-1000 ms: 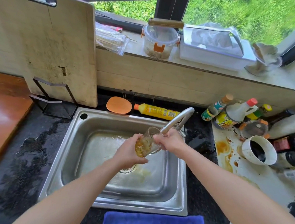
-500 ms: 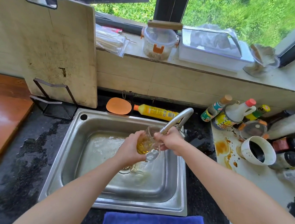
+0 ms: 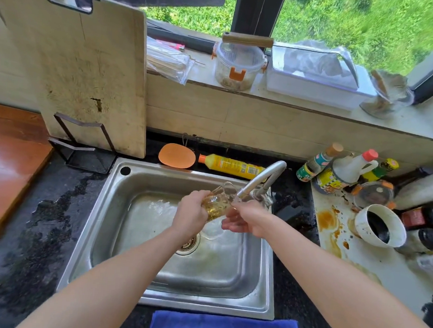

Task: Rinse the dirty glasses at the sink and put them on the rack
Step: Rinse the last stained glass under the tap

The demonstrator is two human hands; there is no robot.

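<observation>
Sunlit kitchen: a stainless steel sink [image 3: 199, 305] set in a dark stone table [image 3: 37, 227]. Over the basin, the left hand [image 3: 192, 213] grips a clear glass of yellowish liquid [image 3: 216, 200], tilted with its mouth up-right toward the curved metal tap [image 3: 263, 176]. The right hand [image 3: 250, 219], loosely cupped and empty, lies just beside its base.

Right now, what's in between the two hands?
A glass with yellowish liquid, held under the tap. The left hand grips it; the right hand is right beside it. The head view shows this.
</observation>
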